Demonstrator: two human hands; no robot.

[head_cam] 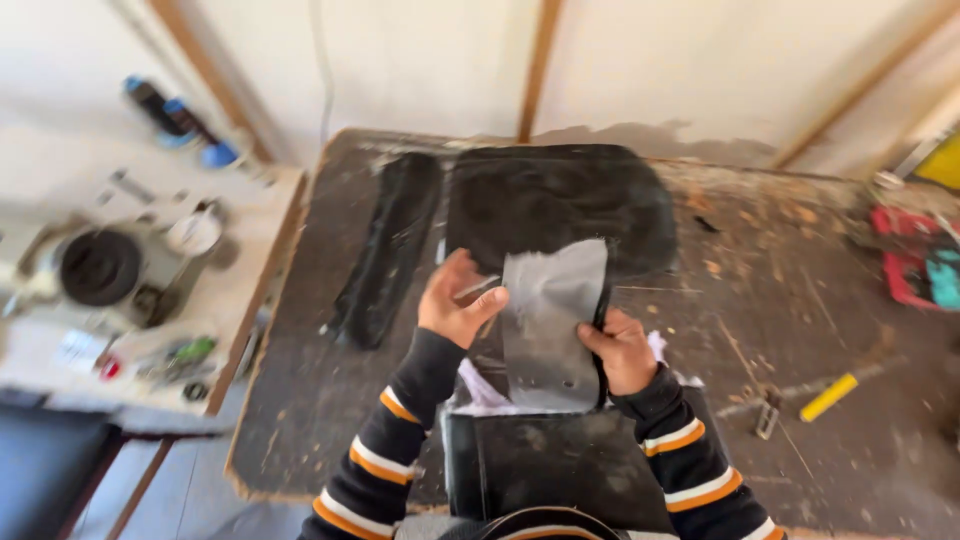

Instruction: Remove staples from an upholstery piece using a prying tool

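My left hand (457,299) and my right hand (621,350) hold a grey, floppy sheet of leather-like material (550,325) by its two side edges, above a worn dark workbench (300,400). The left thumb presses on the sheet's upper left edge; the right hand pinches its lower right edge. Behind the sheet lies a large black rounded piece of material (560,200). A long narrow black strip (388,250) lies to its left. A black panel (560,465) rests on the bench just below my hands. White scraps (480,390) peek out under the sheet.
A yellow-handled tool (828,397) and a small metal piece (767,418) lie on the bench at right. Red and teal items (915,262) sit at the far right edge. A side table (140,290) at left carries a round black machine part, spools and small tools.
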